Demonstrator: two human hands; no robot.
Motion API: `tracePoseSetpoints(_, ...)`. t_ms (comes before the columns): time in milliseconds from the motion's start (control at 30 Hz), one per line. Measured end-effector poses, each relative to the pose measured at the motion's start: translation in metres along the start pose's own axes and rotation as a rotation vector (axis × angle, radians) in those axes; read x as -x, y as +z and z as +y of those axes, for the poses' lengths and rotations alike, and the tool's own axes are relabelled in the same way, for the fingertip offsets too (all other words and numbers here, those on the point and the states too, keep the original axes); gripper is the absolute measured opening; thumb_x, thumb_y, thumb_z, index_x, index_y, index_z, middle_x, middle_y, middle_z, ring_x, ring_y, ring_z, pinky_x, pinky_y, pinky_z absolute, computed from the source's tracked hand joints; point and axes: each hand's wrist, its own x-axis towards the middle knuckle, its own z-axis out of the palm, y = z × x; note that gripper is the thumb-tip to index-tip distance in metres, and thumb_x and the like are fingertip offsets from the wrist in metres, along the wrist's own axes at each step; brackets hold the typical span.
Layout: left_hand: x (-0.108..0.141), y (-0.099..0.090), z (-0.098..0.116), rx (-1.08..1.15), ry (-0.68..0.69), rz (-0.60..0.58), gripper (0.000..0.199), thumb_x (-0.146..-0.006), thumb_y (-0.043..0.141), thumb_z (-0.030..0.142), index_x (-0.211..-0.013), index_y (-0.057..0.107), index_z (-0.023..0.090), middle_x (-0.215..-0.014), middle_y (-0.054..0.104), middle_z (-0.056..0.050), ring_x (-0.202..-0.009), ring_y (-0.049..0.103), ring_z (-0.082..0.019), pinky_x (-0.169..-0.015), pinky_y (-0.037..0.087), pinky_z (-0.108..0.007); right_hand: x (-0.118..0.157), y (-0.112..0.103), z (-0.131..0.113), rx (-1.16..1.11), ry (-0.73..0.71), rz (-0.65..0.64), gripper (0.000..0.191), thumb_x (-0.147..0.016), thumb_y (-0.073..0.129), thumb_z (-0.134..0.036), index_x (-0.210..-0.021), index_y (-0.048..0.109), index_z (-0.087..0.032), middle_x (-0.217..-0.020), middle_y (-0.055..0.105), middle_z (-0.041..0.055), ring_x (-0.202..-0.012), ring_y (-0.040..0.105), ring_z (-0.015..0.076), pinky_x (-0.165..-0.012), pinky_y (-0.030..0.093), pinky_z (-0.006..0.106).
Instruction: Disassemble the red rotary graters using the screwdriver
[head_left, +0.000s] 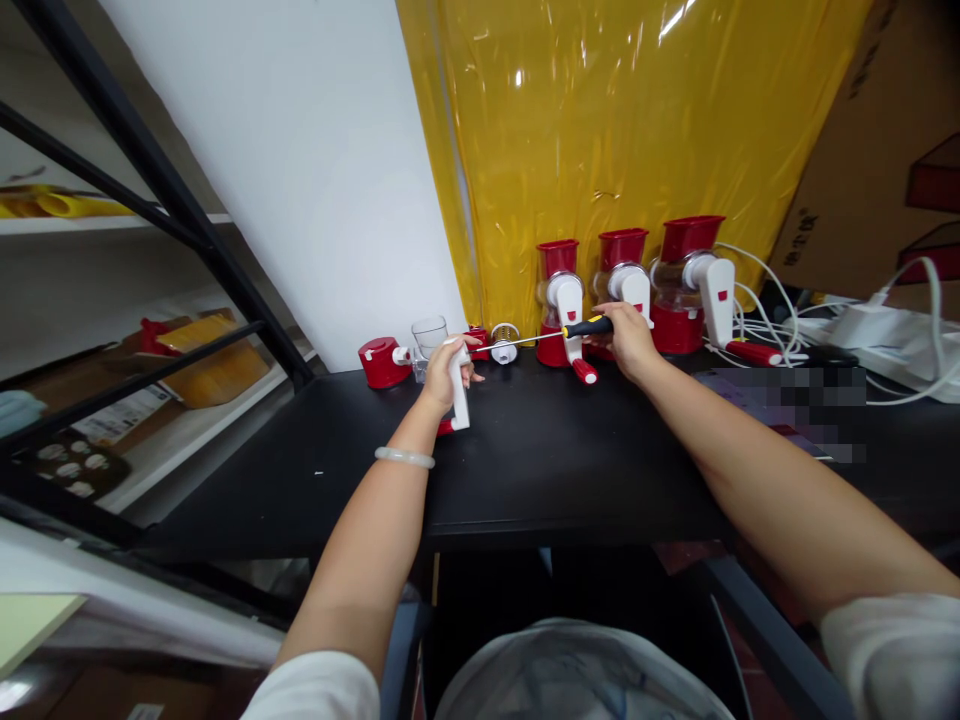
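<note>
My left hand point(445, 372) is closed around a white crank handle point(460, 392) with a red grip at its lower end. In my right hand point(628, 338) is a screwdriver point(589, 327) with a black and yellow handle. Its long thin shaft runs level to the left and reaches the crank handle by my left fingers; the exact contact of the tip is too small to make out. Behind my left hand are a red base point(385, 361) and a clear plastic housing point(429, 336). A metal grater drum point(505, 343) with a white end lies between my hands.
Several red and white rotary graters stand along the yellow sheet, one point(559, 262) just behind the screwdriver and another point(686, 283) farther right. White cables and a power strip point(862, 327) lie at the right. A black shelf frame point(161, 180) rises at the left.
</note>
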Motion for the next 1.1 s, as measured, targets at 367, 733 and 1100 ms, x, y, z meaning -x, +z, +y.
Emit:
tracePoseSetpoints(367, -0.002, -0.003, -0.003, 0.013, -0.006, 0.008, 0.042, -0.074, 0.065, 0.058, -0.091, 0.064, 0.019, -0.042, 0.045, 0.010, -0.037, 0.042, -0.009, -0.050, 0.053, -0.027, 0.005, -0.001, -0.004, 0.104, -0.082, -0.026, 0.029, -0.090, 0.061, -0.038, -0.068, 0.068, -0.020, -0.067, 0.067, 0.0032, -0.051, 0.061, 0.0157, -0.050, 0.057, 0.033)
tracePoseSetpoints(733, -0.002, -0.003, -0.003, 0.004, -0.006, -0.005, 0.042, -0.074, 0.065, 0.057, -0.091, 0.065, 0.019, -0.041, 0.045, 0.010, -0.036, 0.042, -0.009, -0.051, 0.054, -0.027, 0.001, -0.002, -0.001, 0.126, -0.103, -0.050, 0.015, -0.087, 0.059, -0.024, -0.076, 0.067, -0.021, -0.062, 0.059, -0.0018, -0.047, 0.050, 0.0103, -0.042, 0.038, 0.022)
tracePoseSetpoints(1100, -0.001, 0.002, -0.005, -0.038, 0.015, -0.037, 0.040, -0.075, 0.065, 0.055, -0.090, 0.066, 0.018, -0.041, 0.045, 0.009, -0.035, 0.042, -0.010, -0.049, 0.055, -0.028, 0.007, 0.000, -0.012, -0.245, 0.153, -0.034, 0.013, -0.076, 0.057, -0.021, -0.085, 0.066, -0.022, -0.081, 0.062, -0.0007, -0.066, 0.060, 0.0116, -0.057, 0.050, 0.024)
